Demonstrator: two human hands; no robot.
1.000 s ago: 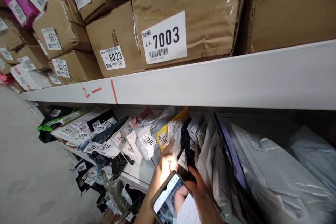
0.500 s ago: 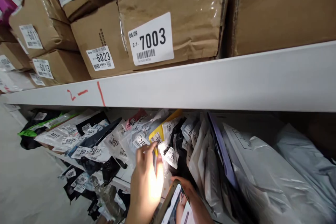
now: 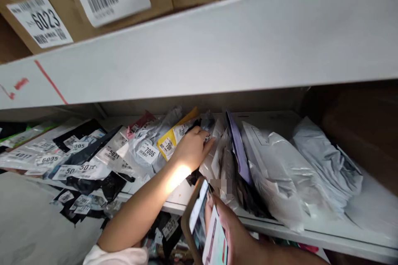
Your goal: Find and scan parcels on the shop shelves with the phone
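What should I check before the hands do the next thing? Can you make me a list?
1. Phone held by the right hand: ok.
2. Left hand in among the parcels: ok, beside the yellow parcel.
3. Left hand gripping something: cannot tell, its hold is hidden.
4. Bright light aimed at the labels: not ok, it falls near the left wrist.
5. 7006 label readable: ok.
6. Last digit on the yellow parcel's label: cannot tell.

Left arm (image 3: 141,207) outstretched, right hand (image 3: 234,223) curled

The left forearm slants over the shelf's front edge (image 3: 326,240), the left hand (image 3: 193,145) bent, thumb apart from the fingers. Lower, the right hand closes firmly near that edge.
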